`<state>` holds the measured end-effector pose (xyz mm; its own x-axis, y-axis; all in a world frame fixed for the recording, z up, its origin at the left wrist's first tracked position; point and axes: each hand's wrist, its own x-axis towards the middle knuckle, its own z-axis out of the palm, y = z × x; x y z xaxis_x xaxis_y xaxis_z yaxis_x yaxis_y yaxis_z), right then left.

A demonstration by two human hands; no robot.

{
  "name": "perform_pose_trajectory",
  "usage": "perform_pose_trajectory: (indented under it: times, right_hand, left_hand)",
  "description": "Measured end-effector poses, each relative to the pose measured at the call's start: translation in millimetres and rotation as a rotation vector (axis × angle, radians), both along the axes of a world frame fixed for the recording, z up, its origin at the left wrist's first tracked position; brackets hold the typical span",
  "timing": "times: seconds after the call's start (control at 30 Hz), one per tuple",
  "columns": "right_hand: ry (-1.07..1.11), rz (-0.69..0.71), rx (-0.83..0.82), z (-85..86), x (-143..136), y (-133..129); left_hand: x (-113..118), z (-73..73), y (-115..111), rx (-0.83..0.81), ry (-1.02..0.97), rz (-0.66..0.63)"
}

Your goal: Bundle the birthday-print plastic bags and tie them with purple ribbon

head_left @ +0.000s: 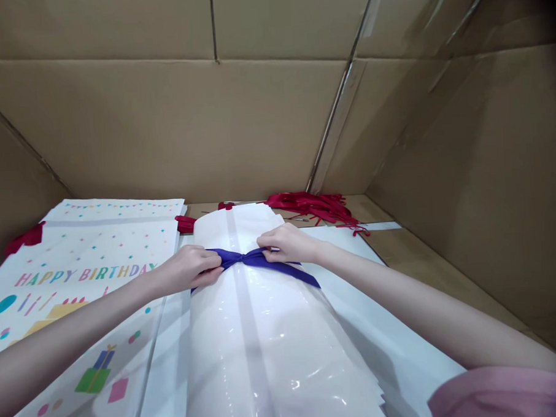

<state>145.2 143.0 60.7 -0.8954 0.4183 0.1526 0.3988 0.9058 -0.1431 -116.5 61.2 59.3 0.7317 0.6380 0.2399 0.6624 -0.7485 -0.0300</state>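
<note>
A thick roll of white plastic sheets [219, 340] lies lengthwise in front of me, its layered edges showing at the far end and lower right. Around its upper part runs a purple ribbon [241, 257], crossed in a knot on top. My left hand [193, 267] pinches the ribbon just left of the knot. On the other side, my right hand [286, 242] grips the ribbon close to the knot, and a loose tail hangs to the right over the roll. Both hands rest against the sheets.
Flat on the left lies a stack of "Happy Birthday" printed sheets [104, 240], with red ribbon [28, 238] at its edges. A heap of red ribbons [310, 206] lies at the back. Cardboard walls [164, 127] enclose the white work surface [384, 314].
</note>
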Motion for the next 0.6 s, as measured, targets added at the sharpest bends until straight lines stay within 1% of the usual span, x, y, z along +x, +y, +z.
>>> perform_pose_trajectory:
  times: [0.1, 0.23, 0.33, 0.4, 0.5, 0.53, 0.6]
  right_hand:
    - [0.036, 0.048, 0.040, -1.0, 1.3, 1.2]
    - [0.107, 0.134, 0.148, -10.1, 4.2, 3.1]
    - [0.124, 0.143, 0.188, -16.2, 4.9, 2.5]
    - [0.111, 0.127, 0.184, -16.9, 5.0, 2.2]
    - [0.079, 0.083, 0.108, -13.4, 8.8, 2.8]
    - [0.084, 0.050, 0.056, -12.4, 12.1, 2.8]
    - [0.147, -0.067, -0.086, -13.7, 22.3, 1.5]
  left_hand:
    - [1.2, 2.9, -1.4, 0.035, 0.008, -0.017]
    - [-0.4, 1.6, -4.2, 0.089, 0.011, -0.028]
    - [-0.7, -2.5, -5.5, 0.099, -0.004, -0.018]
    - [-0.5, -4.2, -6.3, 0.059, -0.006, 0.011]
    - [-5.7, -3.6, -10.8, -0.067, -0.001, 0.108]
    - [-10.0, -3.1, -14.0, -0.131, -0.017, 0.169]
    - [-21.9, -4.0, -23.4, -0.281, -0.119, 0.347]
